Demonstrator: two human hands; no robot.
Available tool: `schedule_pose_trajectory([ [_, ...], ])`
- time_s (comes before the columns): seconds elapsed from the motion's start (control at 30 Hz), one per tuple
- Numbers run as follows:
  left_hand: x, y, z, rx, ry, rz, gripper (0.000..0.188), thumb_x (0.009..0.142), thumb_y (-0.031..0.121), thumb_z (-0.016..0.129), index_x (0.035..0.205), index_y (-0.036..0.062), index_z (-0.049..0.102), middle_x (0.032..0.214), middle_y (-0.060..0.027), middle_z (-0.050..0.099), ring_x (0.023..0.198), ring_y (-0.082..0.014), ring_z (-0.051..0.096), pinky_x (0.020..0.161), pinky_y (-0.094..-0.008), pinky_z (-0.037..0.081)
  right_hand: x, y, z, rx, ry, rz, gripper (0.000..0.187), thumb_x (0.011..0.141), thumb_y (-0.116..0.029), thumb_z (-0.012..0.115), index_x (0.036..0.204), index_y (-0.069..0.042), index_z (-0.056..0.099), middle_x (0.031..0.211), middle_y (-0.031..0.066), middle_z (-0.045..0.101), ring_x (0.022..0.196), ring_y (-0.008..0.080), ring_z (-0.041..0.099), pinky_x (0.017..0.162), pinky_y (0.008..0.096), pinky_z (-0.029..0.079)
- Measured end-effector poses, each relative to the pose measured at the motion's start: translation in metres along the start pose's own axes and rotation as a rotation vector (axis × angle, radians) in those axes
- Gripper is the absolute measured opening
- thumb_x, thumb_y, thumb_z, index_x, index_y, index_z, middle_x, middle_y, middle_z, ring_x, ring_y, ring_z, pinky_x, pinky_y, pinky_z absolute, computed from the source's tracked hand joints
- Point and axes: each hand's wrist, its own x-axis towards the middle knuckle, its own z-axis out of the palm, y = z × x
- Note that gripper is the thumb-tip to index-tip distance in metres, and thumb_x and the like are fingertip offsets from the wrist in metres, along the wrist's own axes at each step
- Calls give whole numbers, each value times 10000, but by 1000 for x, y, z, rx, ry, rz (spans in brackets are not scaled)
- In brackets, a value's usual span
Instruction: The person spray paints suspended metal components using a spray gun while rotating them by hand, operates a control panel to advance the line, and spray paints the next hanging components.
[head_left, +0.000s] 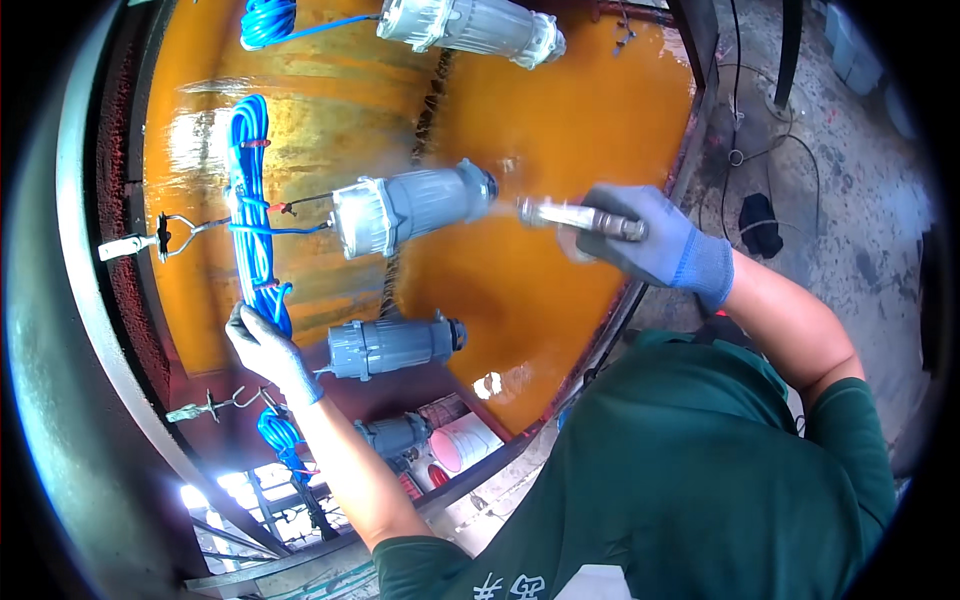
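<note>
My left hand [268,352], in a grey glove, is closed around the lower end of a bundled blue cable [250,190]. That cable runs to a grey cylindrical pump [425,208], which is tied by a thin line to a hook [185,235] on the left. My right hand [672,245], gloved too, grips a metal spray gun [575,215]. The nozzle faces the pump's dark right end [487,186] across a small gap, with a faint mist between them. The fingers around the gun's handle are partly blurred.
Another grey pump [470,28] is above, with two more [395,343] [395,435] below. Behind them stands an orange-stained panel [570,120] with a dark frame. A curved metal rail [75,200] runs along the left. A white bucket [465,443] sits low; black hoses [735,120] cross the floor at right.
</note>
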Motion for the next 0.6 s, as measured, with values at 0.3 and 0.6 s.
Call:
schedule_pose_trajectory([
  [0.3, 1, -46, 16, 41, 66, 33, 399, 1129, 349, 570, 1179, -42, 637, 1141, -208, 701, 1023, -290, 676, 946, -428, 534, -11, 21, 5, 11, 124, 28, 222, 918, -207, 786, 975, -36, 656, 799, 178, 682, 733, 361, 704, 686, 442, 543],
  [0.6, 4, -36, 24, -18, 4, -47, 425, 1144, 350, 539, 1222, -62, 615, 1152, -237, 695, 1010, -296, 658, 928, -432, 526, -19, 43, 1, -50, 165, 139, 228, 927, -232, 775, 990, -51, 651, 833, 189, 692, 807, 376, 725, 729, 456, 556],
])
